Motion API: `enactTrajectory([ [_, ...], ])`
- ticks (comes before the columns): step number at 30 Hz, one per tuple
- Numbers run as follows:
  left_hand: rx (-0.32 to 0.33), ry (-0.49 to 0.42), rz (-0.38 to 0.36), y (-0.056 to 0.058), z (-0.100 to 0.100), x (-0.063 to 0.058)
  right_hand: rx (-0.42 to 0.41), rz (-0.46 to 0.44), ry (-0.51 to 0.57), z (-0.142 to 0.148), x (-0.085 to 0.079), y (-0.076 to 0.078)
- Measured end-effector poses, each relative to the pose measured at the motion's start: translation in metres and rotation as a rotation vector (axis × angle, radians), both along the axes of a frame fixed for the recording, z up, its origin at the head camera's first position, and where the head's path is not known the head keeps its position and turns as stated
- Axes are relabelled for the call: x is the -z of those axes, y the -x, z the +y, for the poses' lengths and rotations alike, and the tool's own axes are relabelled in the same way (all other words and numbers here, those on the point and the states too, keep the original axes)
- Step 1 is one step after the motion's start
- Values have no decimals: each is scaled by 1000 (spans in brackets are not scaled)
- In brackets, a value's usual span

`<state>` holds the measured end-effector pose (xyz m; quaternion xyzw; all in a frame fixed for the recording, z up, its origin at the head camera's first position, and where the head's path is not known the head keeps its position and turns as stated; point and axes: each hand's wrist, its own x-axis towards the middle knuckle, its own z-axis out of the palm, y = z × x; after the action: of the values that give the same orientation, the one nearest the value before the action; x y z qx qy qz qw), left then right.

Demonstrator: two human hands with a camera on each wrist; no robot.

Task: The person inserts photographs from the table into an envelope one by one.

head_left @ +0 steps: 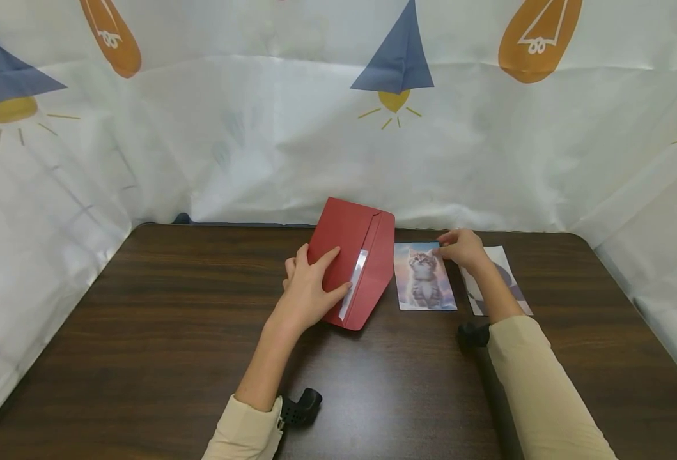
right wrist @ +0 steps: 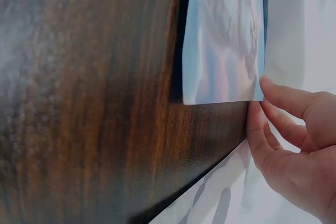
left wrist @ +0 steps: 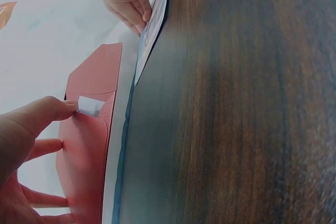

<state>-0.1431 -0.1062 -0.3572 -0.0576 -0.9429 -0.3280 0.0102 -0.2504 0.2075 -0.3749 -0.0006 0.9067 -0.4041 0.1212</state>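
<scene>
A red envelope (head_left: 338, 223) lies tilted on the dark wooden table, its flap turned to the right. A whitish strip (head_left: 353, 284) shows along its opening. My left hand (head_left: 305, 291) rests on the envelope with spread fingers, the thumb (left wrist: 63, 107) pressing beside the whitish strip. To the envelope's right is a picture card with a kitten (head_left: 424, 281). My right hand (head_left: 465, 248) pinches the card's far right corner (right wrist: 254, 94) between thumb and fingers. A second card, white with grey-purple shapes (head_left: 502, 262), lies partly hidden behind the right wrist.
The wooden table (head_left: 171, 332) ends at a white curtain (head_left: 246, 147) printed with lamps and bulbs, which hangs behind its far edge and at both sides. Black wrist-worn devices (head_left: 302, 407) sit on both forearms.
</scene>
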Motion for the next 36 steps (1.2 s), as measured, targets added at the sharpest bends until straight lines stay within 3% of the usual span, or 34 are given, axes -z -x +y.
enactTrajectory([
  [13,-3,-1,5,0,-1,0,-3,-2,-10,-1,0,2],
  [25,-6,5,-1,1,0,0,-3,-1,129,0,-7,1],
  [36,-5,-3,-2,1,-1,0,-19,31,128,4,-15,-6],
])
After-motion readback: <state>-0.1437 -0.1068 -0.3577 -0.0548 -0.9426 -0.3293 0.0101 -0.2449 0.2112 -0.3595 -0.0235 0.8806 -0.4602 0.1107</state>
